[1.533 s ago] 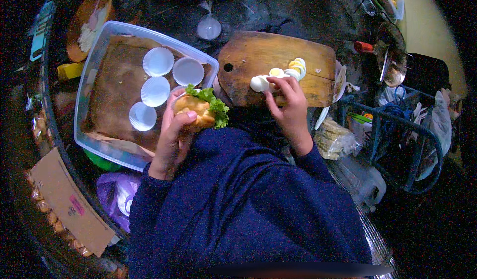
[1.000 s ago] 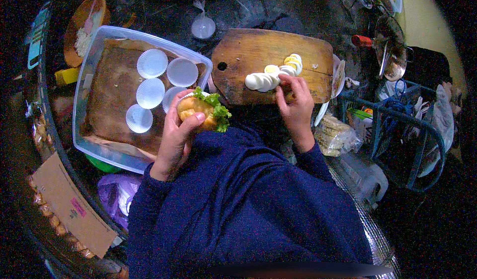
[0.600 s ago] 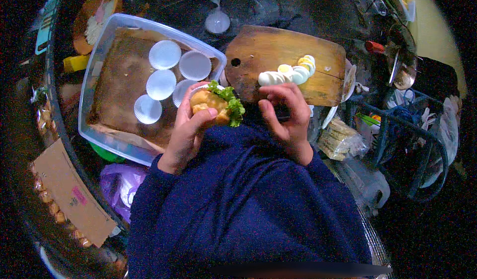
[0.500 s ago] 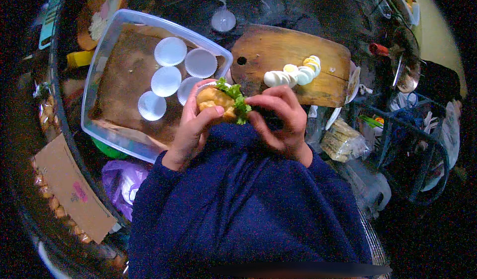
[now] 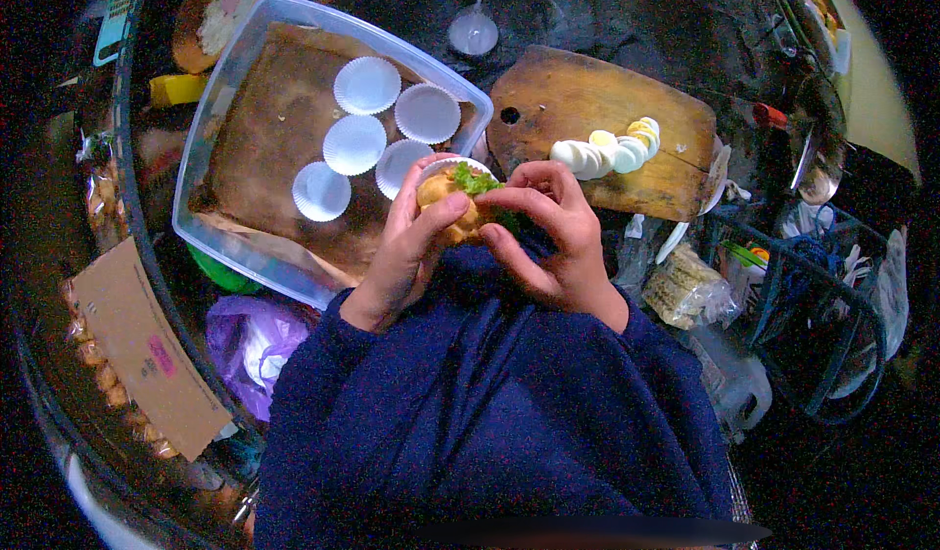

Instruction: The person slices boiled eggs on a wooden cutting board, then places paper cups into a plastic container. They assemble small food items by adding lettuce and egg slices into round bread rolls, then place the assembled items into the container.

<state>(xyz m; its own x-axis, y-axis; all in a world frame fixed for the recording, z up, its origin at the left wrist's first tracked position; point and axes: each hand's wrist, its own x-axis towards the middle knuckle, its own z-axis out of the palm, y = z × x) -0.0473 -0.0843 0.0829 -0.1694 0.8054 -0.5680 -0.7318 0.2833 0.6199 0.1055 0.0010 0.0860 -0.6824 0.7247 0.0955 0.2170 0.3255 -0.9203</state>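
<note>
In front of my body, my left hand (image 5: 406, 241) is closed round a small golden bun (image 5: 437, 191), its thumb lying across the top. A white fluted paper cup (image 5: 452, 163) shows along the bun's far edge. Curly green lettuce (image 5: 475, 180) pokes out of the bun's right side. My right hand (image 5: 560, 227) has its fingers bent to that side, with the index fingertip on the lettuce and the thumb just below; part of the leaf is hidden between them. Sliced boiled egg (image 5: 605, 151) lies in a row on a wooden cutting board (image 5: 548, 90) beyond my right hand.
At the left stands a clear plastic tub (image 5: 186, 178) lined with brown paper, holding several white paper cups (image 5: 353, 144). A tied clear bag (image 5: 474, 33) lies at the back. On the right are a wrapped pack (image 5: 685, 290) and a dark basket (image 5: 818, 320). A purple bag (image 5: 235, 339) sits lower left.
The lettuce sticks out less from the bun, and more of the paper cup's rim shows. My right fingers have moved in against the bun's side. The whole view has shifted slightly.
</note>
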